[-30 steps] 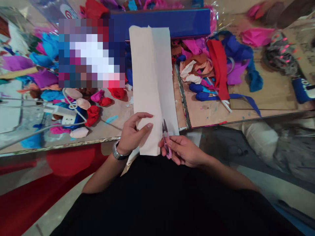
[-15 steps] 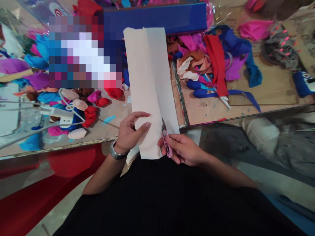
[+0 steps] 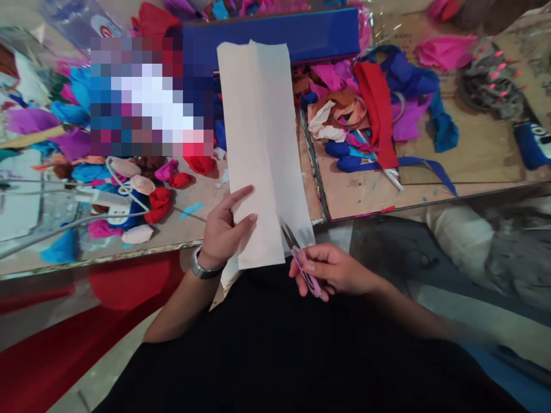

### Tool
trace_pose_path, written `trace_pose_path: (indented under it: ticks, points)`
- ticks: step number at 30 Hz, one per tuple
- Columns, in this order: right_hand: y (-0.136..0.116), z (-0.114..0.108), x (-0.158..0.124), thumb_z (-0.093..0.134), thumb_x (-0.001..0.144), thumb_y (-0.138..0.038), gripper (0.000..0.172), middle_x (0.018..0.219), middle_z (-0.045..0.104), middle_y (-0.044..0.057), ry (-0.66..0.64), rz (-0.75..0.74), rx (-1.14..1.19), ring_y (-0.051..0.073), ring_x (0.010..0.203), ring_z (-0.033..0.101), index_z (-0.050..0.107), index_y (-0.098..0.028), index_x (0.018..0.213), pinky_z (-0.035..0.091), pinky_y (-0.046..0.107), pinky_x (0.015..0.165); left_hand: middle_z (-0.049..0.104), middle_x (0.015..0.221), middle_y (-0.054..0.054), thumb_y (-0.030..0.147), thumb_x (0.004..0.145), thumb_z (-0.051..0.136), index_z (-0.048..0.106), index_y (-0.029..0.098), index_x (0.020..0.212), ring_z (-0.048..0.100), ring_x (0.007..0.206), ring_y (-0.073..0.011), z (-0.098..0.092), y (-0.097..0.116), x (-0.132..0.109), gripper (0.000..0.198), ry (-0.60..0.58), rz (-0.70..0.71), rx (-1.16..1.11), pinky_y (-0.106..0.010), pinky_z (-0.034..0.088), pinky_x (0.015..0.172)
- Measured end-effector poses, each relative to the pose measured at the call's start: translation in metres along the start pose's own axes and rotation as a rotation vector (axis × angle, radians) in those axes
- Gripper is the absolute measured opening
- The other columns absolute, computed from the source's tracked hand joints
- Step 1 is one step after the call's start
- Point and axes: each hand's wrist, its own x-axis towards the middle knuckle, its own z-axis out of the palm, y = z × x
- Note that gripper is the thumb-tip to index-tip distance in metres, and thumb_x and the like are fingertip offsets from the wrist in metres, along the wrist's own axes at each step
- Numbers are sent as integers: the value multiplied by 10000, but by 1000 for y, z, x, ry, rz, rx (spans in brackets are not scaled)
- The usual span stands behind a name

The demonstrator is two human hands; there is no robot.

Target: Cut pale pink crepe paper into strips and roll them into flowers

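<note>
A long cream strip of folded crepe paper (image 3: 253, 143) lies lengthwise in front of me, its near end reaching past the table edge. My left hand (image 3: 226, 229), with a metal watch at the wrist, rests on its left side. Thumb and index finger are spread apart on the paper; the other fingers are partly hidden. In my right hand (image 3: 327, 269) are pink-handled thread snips (image 3: 307, 272), gripped between thumb and fingers. The narrow blades point up and left, their tips at the right edge of the upper layer. White paper (image 3: 297, 195) shows beneath that edge.
Pink, red and blue paper bundles (image 3: 159, 203) crowd the left, with a grey cable (image 3: 86, 221) among them. A long blue box (image 3: 275, 34) stands at the back. Crumpled scraps and a red strip (image 3: 376, 109) lie right, beyond a gap (image 3: 316, 166) between boards.
My right hand has drawn the snips down and right, away from the paper's near corner. The paper's near end sits slightly farther from me. My left hand stays on it, nearly still.
</note>
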Motion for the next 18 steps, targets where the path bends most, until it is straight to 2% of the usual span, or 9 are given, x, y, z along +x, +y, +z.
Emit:
trace_pose_path:
  ticks: [4,10,15,18]
  points:
    - [6,2,7,674,984,-552,415,819,767,24,42,-6,128,48,455,609,671,-142,1051,392,131,350,619,1517,-94,326,863,814,643,255,1444,518,1489,-288,3,5,-1,610,-2,14,-10,-510,368,1310]
    - [9,0,17,748,927,-566,461,793,771,28,-12,56,202,54,433,615,681,-121,1028,406,127,327,615,1529,-51,167,807,731,606,304,1477,574,1435,-285,5,8,-2,695,-41,-19,-71,-490,471,1244]
    - [8,-1,23,724,956,-544,443,834,777,35,29,34,249,52,455,632,688,-119,1078,424,123,338,611,1535,-30,174,832,702,627,294,1460,491,1507,-281,5,6,-3,643,-25,26,12,-508,333,1331]
    - [6,-1,26,706,973,-531,429,836,773,34,38,30,261,50,460,632,690,-121,1095,418,123,338,607,1534,-49,241,878,736,619,285,1468,506,1492,-278,5,7,-4,603,-24,28,32,-498,335,1328]
